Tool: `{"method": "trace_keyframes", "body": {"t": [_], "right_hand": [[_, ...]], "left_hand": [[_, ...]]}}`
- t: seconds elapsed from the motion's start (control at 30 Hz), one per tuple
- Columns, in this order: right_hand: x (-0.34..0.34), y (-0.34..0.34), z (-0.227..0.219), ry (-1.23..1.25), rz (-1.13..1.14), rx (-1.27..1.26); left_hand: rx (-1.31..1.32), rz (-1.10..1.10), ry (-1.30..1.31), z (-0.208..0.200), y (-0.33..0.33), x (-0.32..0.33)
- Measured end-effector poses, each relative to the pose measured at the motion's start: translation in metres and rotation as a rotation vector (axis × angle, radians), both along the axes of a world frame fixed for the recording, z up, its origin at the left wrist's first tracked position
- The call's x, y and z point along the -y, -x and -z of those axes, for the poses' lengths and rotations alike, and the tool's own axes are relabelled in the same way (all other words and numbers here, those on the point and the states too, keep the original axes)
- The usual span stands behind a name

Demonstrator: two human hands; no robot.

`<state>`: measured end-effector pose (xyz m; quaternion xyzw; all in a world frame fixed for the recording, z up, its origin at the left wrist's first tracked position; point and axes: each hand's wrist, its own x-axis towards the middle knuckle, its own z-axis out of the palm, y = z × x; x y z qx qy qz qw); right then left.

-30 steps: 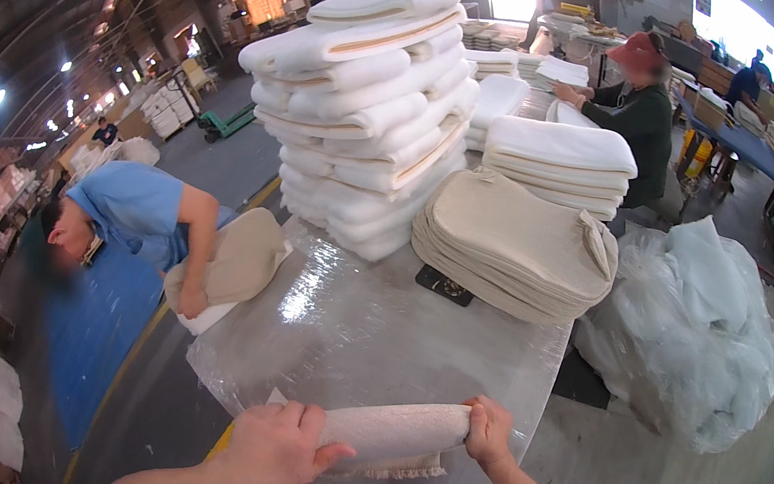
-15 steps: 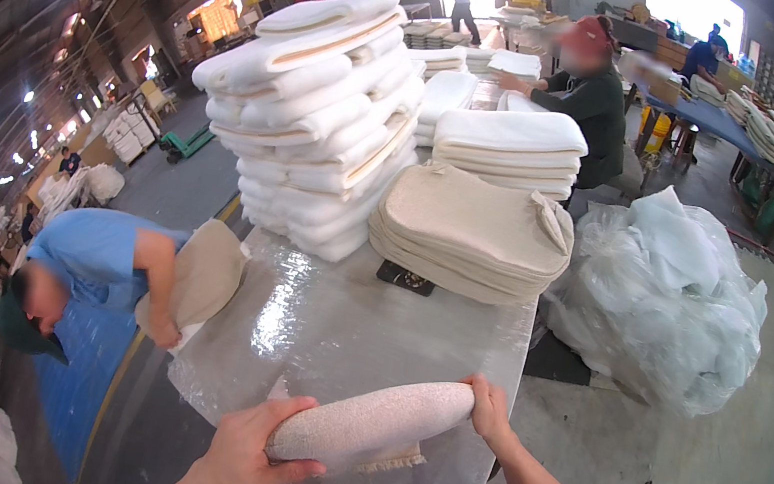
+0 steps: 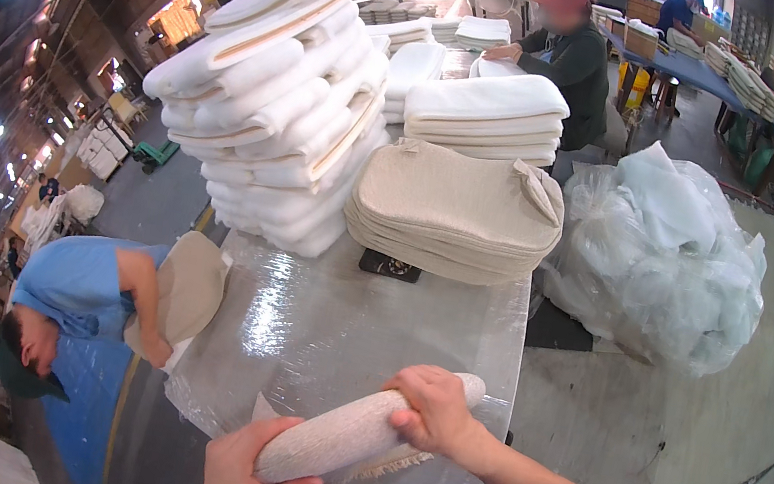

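Note:
A long, rounded, beige fabric pad (image 3: 325,441) is held on a slant above the near part of the plastic-covered table (image 3: 354,323). My left hand (image 3: 241,470) grips its lower left end, thumb on the near side and fingers behind. Toward the upper right end, my right hand (image 3: 429,409) is wrapped over the pad. Under it shows a bit of fabric with a frayed edge (image 3: 394,464). Farther back on the table lies a stack of beige fabric pieces (image 3: 452,214), with a small black card (image 3: 390,266) partly beneath its front.
A tall, leaning stack of folded white batting (image 3: 276,113) stands at left. Behind the beige stack are more white folded pieces (image 3: 489,111). A big clear plastic bag of white material (image 3: 667,266) sits at right. One co-worker (image 3: 86,291) bends at left; another (image 3: 573,59) works at the back.
My right hand has moved from the pad's far right tip inward and now wraps over its top. The pad is tilted more steeply. The view has shifted slightly.

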<state>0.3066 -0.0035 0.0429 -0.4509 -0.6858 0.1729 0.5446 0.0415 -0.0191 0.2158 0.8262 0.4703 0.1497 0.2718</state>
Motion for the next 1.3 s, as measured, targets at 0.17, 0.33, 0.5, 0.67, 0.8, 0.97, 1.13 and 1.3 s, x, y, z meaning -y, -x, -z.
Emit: {"method": "trace_keyframes", "body": {"t": [0.17,0.33,0.5,0.67,0.8,0.97,1.13,1.3], "right_hand": [[0.006,-0.019,0.079,0.126,0.136,-0.021],[0.011,-0.028,0.124,0.124,0.331,-0.067],[0.040,-0.065,0.146,0.510,0.374,-0.220],[0.016,-0.052,0.040,0.065,0.243,-0.143],[0.032,0.020,-0.080,-0.362,-0.110,-0.037],[0.027,0.033,-0.033,-0.207,0.050,0.033],[0.013,-0.012,0.078,-0.010,0.203,0.038],[-0.002,-0.019,0.112,0.038,0.259,0.006]], "left_hand": [[0.108,0.011,-0.077,0.029,0.032,0.000],[0.122,0.076,-0.097,0.031,0.031,0.007],[0.167,0.211,-0.192,0.020,-0.002,0.004],[0.158,0.118,-0.247,0.015,-0.013,0.019],[0.097,0.095,-0.210,0.013,-0.016,0.025],[0.190,-0.034,-0.120,0.038,0.017,0.033],[0.458,-0.146,-0.131,0.080,0.071,0.040],[0.408,-0.209,-0.188,0.105,0.100,0.045]]}}
